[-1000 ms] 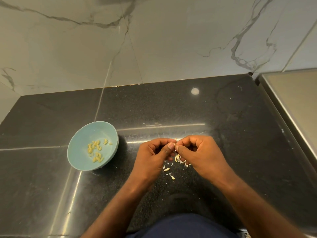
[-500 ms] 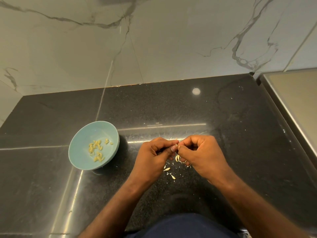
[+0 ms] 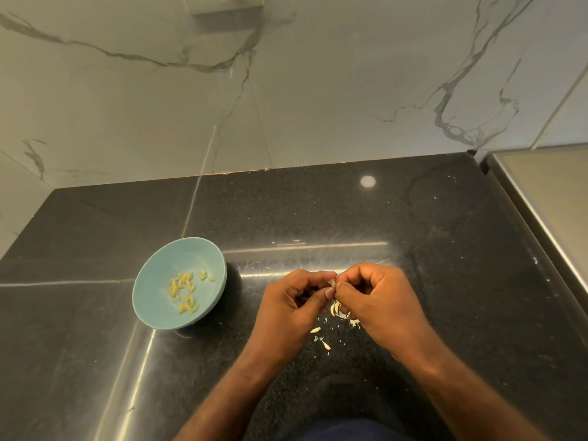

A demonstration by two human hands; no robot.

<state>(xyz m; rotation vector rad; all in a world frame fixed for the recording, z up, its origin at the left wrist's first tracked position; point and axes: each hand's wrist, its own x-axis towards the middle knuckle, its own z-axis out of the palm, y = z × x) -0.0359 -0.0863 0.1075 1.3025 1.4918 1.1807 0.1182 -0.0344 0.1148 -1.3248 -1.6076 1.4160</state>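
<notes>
Entry: small pale seed (image 3: 332,283), being husked.
I log left hand (image 3: 292,305), right hand (image 3: 378,297), each grip pinched on it over black stone surface (image 3: 445,249); white husks (image 3: 335,308) at 6 o'clock, teal round bowl (image 3: 159,272) at 9 o'clock keeps yellow kernels (image 3: 184,289) separate.

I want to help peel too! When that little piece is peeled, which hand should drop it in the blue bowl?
Probably the left hand: the blue bowl sits on its side, close by. The right hand would have to cross over. Both pinch the little piece now.
</notes>
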